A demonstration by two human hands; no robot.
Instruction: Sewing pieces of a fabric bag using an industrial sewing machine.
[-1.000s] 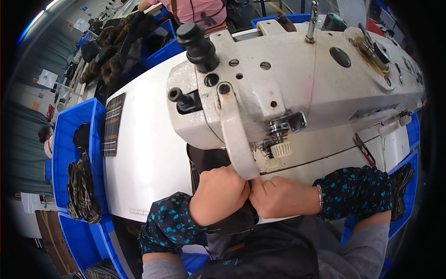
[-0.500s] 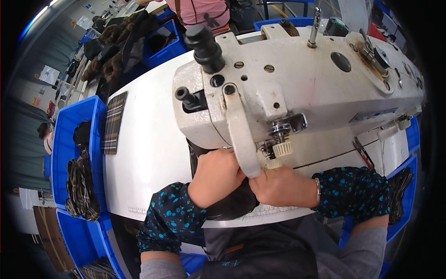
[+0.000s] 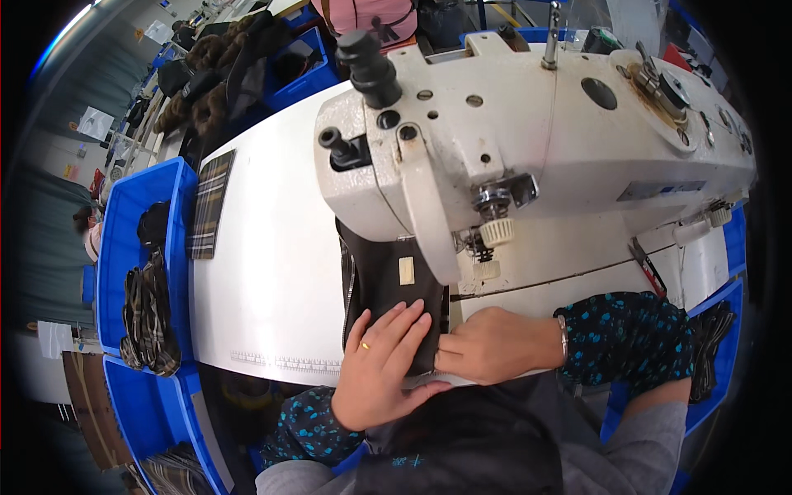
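A dark fabric piece (image 3: 381, 285) lies on the white sewing table, its far end under the head of the white sewing machine (image 3: 544, 157). It bears a small cream label (image 3: 406, 271), and what looks like a zipper (image 3: 350, 289) runs along its left edge. My left hand (image 3: 386, 359), a ring on one finger, rests flat on the near part of the fabric with fingers stretched out. Curled at the right edge of the fabric is my right hand (image 3: 495, 345), its fingers closed on it. The machine's needle area is hidden behind a pale lever (image 3: 429, 219).
Blue bins (image 3: 186, 223) with plaid cloth stand left of the table; another bin (image 3: 730, 346) is at the right. A plaid piece (image 3: 212, 202) lies on the table's left edge. Red-handled thread snips (image 3: 649, 271) lie right of the machine. A person in pink (image 3: 371, 16) is beyond.
My left hand has come back toward me and flattened from a closed grip, uncovering the label and fabric. My right hand has shifted slightly nearer, still closed at the fabric's edge.
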